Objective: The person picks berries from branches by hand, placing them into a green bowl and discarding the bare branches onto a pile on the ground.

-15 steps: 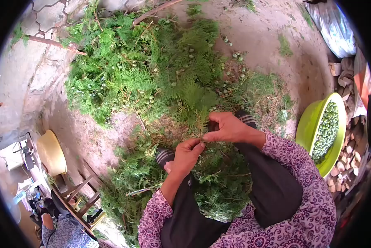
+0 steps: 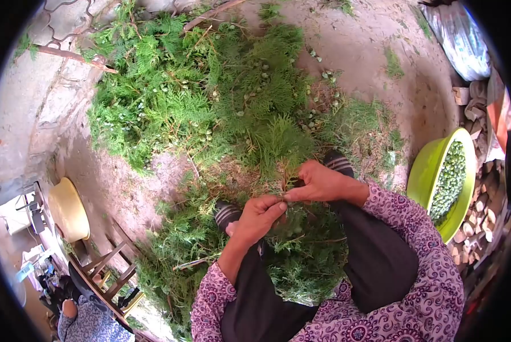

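Both of my hands meet above the ground between my knees, at the stem of a leafy evergreen sprig (image 2: 281,139). Its flat, fern-like foliage points away from me, over the pile beyond. My right hand (image 2: 324,182) is closed, thumb and fingers pinching the stem. Fingertips nearly touching it, my left hand (image 2: 260,218) is pinched closed at the stem's near end; whether a small cone is between those fingers is hidden. A large heap of cut evergreen branches (image 2: 170,108) with pale green cones lies ahead, and more branches (image 2: 304,259) lie between my legs.
To the right stands a lime-green basin (image 2: 423,171) holding many small green cones (image 2: 450,179), beside chopped firewood (image 2: 483,219). A yellowish tub (image 2: 70,208) and a wooden frame (image 2: 110,265) are at left. Another person (image 2: 93,322) is at lower left.
My hands have shifted slightly to the right and a little nearer to me, the sprig moving with them. The left fingertips stay close to the right ones.
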Motion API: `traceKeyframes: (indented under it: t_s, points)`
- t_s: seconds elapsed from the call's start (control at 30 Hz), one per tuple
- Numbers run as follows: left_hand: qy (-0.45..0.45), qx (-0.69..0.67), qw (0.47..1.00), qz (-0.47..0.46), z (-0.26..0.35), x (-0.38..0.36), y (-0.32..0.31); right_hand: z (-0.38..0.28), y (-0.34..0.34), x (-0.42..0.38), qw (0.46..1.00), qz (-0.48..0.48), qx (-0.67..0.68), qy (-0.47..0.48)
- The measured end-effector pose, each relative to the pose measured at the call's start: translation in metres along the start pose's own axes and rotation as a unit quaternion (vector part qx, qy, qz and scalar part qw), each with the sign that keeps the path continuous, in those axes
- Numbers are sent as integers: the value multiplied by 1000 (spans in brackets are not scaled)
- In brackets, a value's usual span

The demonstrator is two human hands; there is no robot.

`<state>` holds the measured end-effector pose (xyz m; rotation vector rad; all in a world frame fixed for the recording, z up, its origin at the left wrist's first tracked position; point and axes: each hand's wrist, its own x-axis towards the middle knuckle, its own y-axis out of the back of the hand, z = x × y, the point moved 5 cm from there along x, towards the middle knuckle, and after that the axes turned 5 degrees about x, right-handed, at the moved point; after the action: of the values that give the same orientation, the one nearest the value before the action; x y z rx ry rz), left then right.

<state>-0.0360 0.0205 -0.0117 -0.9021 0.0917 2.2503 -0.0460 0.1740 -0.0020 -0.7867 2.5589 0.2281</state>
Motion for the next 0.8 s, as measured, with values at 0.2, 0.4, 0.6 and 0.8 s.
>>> traceKeyframes:
  t_s: [0.2,0.4,0.6,0.8]
  points:
    - [16,-32,993,-112,11,-9,-11,-1,-5,-13,967,-128,216,-50]
    - [22,-28,986,-164,5,-10,-10,8,6,-22,975,-144,150,-73]
    - [-2,-96,995,-17,2,-9,17,12,38,-34,944,-45,321,-52]
    - [23,-140,989,50,3,-2,16,21,19,-23,915,-76,394,-43]
